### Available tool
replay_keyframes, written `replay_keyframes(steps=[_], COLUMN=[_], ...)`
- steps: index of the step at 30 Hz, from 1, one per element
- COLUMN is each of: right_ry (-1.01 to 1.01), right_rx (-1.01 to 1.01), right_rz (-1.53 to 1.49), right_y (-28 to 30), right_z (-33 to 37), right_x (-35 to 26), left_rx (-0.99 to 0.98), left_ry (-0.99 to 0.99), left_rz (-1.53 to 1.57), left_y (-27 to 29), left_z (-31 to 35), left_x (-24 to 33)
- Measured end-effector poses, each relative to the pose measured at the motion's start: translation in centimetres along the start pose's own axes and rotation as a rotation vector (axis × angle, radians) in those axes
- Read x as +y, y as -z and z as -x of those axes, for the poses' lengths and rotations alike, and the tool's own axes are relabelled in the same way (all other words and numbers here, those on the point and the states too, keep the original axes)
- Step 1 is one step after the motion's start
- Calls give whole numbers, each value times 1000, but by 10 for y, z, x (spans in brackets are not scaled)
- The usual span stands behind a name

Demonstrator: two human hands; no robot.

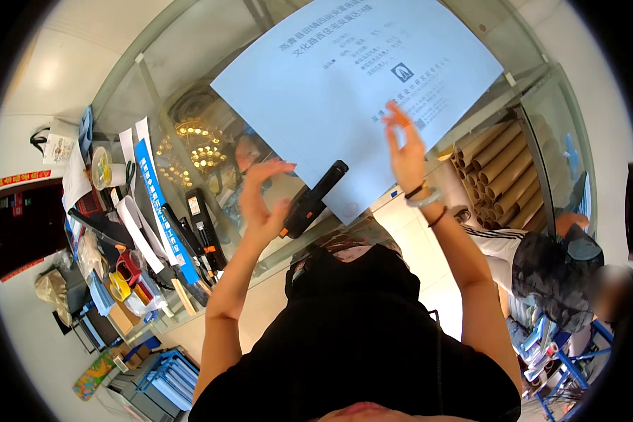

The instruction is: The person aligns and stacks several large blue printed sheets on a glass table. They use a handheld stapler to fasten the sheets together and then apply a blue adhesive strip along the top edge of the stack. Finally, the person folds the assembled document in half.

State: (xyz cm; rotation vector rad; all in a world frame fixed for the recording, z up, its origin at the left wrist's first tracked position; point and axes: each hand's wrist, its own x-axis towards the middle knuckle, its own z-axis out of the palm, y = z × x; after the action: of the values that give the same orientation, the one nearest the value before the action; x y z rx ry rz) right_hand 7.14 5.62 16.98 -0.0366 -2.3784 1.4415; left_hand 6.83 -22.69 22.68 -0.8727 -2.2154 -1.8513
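A large pale-blue printed sheet (288,105) lies at an angle across the glass tabletop (169,105). Over its lower edge rests a long black tool with orange parts (314,200), its exact kind unclear. My left hand (264,200) hovers just left of this tool, thumb and fingers apart, holding nothing. Above the sheet's right part is my right hand (404,151), fingers stretched upward and a little blurred, also without anything in it. Bracelets circle the right wrist.
Left on the table are a blue strip (158,200), a second black-and-orange tool (204,225), scissors and tape rolls. Cardboard tubes (503,169) are stacked below the glass at right. Another person (541,271) is close by on the right.
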Motion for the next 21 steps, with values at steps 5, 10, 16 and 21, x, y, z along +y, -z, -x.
replay_keyframes(steps=[5, 10, 16, 21], right_ry=[94, 104, 279, 233], right_rx=[-432, -600, -387, -410], right_rz=[358, 669, 982, 1022], right_y=[-61, -115, -139, -131], right_z=[104, 144, 140, 131], right_x=[20, 27, 30, 10], left_rx=[-38, 61, 155, 207], left_ry=[475, 552, 542, 448], left_rz=[-285, -183, -126, -126], left_y=[-53, -66, -42, -24], left_z=[100, 108, 68, 35], left_x=[-63, -79, -74, -92])
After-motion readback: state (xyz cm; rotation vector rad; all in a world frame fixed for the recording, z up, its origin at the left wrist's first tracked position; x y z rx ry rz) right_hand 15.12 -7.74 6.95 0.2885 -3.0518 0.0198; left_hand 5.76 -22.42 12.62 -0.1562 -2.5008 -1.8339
